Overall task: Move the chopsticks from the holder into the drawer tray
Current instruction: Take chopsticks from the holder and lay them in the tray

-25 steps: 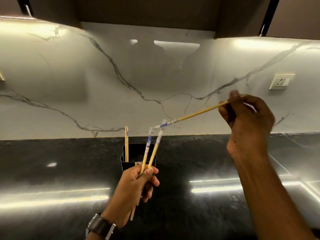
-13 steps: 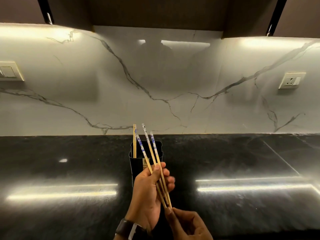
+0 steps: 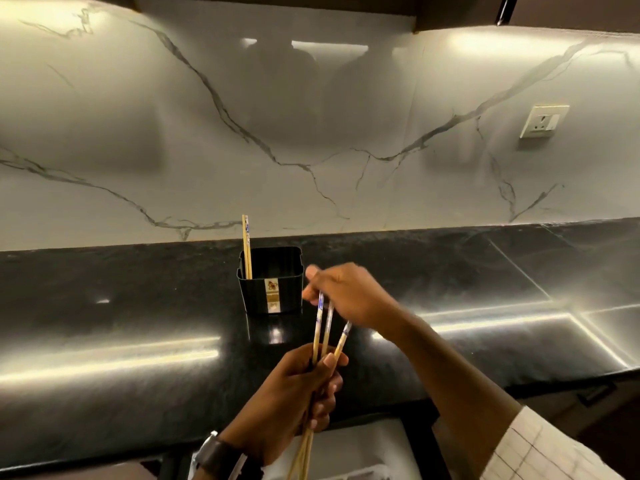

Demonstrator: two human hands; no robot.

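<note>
My left hand [image 3: 294, 396] grips a bundle of three wooden chopsticks [image 3: 323, 336] with blue-and-white tops, pointing up and away from me. My right hand [image 3: 349, 292] hovers just above their tips, beside the right edge of the black holder [image 3: 272, 284], fingers loosely curled with nothing clearly in them. The holder stands on the dark countertop [image 3: 138, 323] with two chopsticks [image 3: 246, 247] upright in its left corner. Below the counter edge, a pale drawer tray [image 3: 363, 452] shows partly behind my left hand.
A marble backsplash rises behind the counter, with a wall socket [image 3: 543, 121] at the right. Dark cabinets hang overhead. A dark drawer handle [image 3: 595, 393] sits under the counter at the right. My left wrist wears a watch [image 3: 216, 455].
My right hand has risen from below the bundle to above the chopstick tips near the holder. The view has tilted down, showing the drawer tray. The left hand still holds three chopsticks.
</note>
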